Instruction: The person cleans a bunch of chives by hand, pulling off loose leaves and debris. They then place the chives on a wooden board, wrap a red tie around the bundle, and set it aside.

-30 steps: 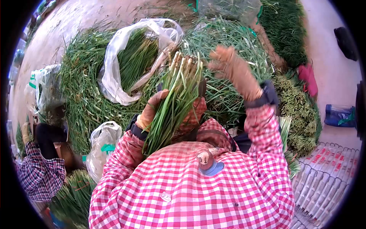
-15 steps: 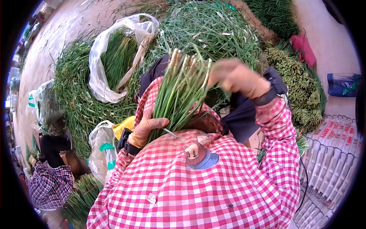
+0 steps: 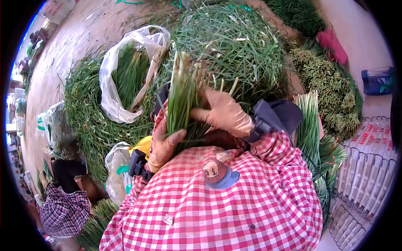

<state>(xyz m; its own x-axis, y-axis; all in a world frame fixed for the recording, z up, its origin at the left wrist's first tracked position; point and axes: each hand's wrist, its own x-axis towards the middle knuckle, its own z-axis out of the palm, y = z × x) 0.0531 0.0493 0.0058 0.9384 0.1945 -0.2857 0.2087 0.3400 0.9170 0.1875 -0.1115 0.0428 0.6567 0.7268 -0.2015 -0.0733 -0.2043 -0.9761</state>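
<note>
My left hand point(image 3: 165, 148), in a tan glove, is closed around the lower part of a bunch of long green stalks point(image 3: 179, 104). The bunch stands nearly upright over my lap, its pale cut ends at the top and blurred by motion. My right hand point(image 3: 224, 112), also gloved, is at the bunch's right side with its thumb towards the stalks. Its fingers are bent in among some stalks, partly hidden. A few pale stalk ends point(image 3: 233, 85) stick out beyond this hand.
A heap of loose green leaves point(image 3: 234, 37) lies ahead. A plastic bag point(image 3: 109, 90) of stalks stands at its left. At right are a stack of budded bundles point(image 3: 322, 83), a white-ended bundle point(image 3: 307, 121) and wire-edged racks point(image 3: 364, 167). Another person point(image 3: 65, 205) sits at left.
My right hand has moved down and left, from beside the bunch's top to its middle. The bunch has shifted left and stands more upright. The view has shifted slightly.
</note>
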